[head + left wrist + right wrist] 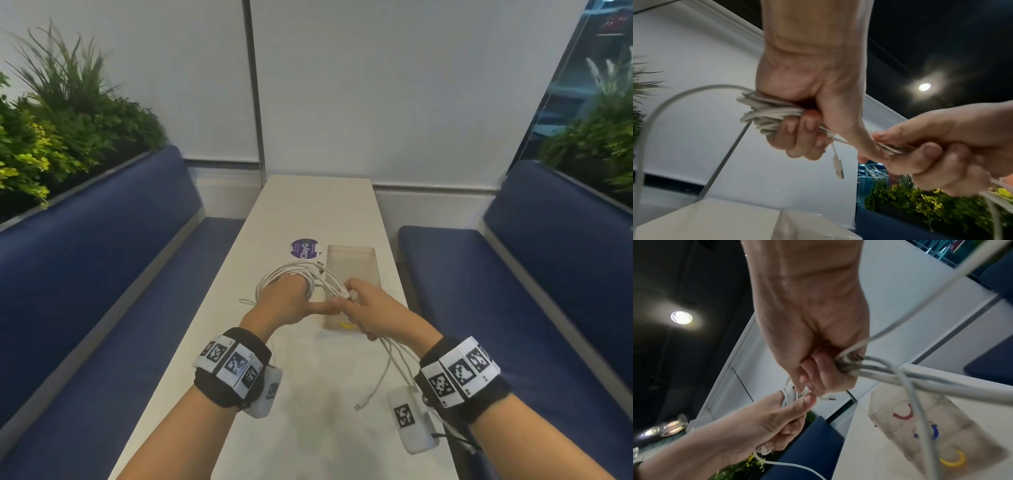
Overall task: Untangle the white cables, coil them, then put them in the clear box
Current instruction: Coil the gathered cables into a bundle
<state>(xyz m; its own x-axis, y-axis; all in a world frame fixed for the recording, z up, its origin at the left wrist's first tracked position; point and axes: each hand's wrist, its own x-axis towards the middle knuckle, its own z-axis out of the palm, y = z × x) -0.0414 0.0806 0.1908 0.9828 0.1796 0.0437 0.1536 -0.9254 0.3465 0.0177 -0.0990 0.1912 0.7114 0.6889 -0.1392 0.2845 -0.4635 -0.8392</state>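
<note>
Over the white table point(308, 394), my left hand point(291, 299) grips a coil of white cables point(284, 274). In the left wrist view the fingers point(805, 128) curl around the bundled coil point(766, 113), and a USB plug point(839, 168) dangles below it. My right hand point(359, 305) touches the left thumb and grips several cable strands point(851, 368) that run from the coil. Their loose ends point(383, 370) hang down to the table by my right wrist. Just beyond and under the hands stands the clear box point(352, 267), with coloured rings inside the box point(931, 426).
A round purple sticker point(303, 248) lies on the table left of the box. Blue benches point(102, 274) flank the narrow table on both sides, with planters point(51, 130) behind them. A white wall closes off the table's far end.
</note>
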